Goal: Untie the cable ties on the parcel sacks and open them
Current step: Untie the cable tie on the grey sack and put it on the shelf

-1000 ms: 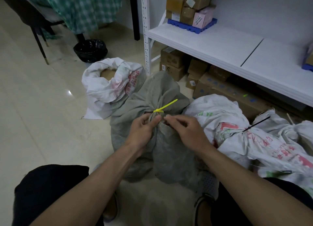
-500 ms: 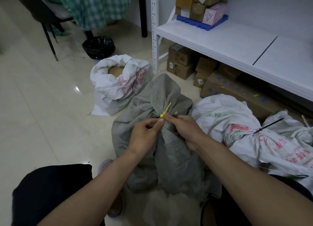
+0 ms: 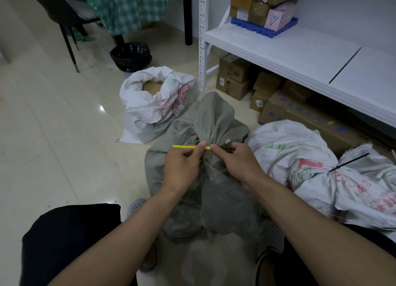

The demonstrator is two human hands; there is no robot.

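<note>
Both hands at the neck of the grey sack [image 3: 214, 178], between the knees. Left hand [image 3: 182, 167] curled, thumb and forefinger pinching the yellow cable tie [image 3: 186, 147] near its head, the free tail sticking out level to the left. Right hand [image 3: 237, 163] curled too, fingertips pressed at the tie's head and the gathered cloth; whether pinching the tie or only the cloth, cannot tell. Tie not yet off, neck bunched tight above it.

One white sack [image 3: 154, 105] beyond, to the left, already open, mouth rolled back, something brown inside. Another white sack [image 3: 300, 152] to the right, lying against the grey one, closed with a black cable tie [image 3: 347, 162]. So, as a judgement: one done, one in hand, at least one left.

Glossy pale floor tiles [image 3: 53, 135] underneath. White metal shelf [image 3: 289, 56] to the right, cardboard boxes [image 3: 235, 79] below and more on a blue tray above. Black bin bag [image 3: 130, 56] and a dark chair leg [image 3: 69, 47] farther back, beside a green checked cloth [image 3: 128, 4].
</note>
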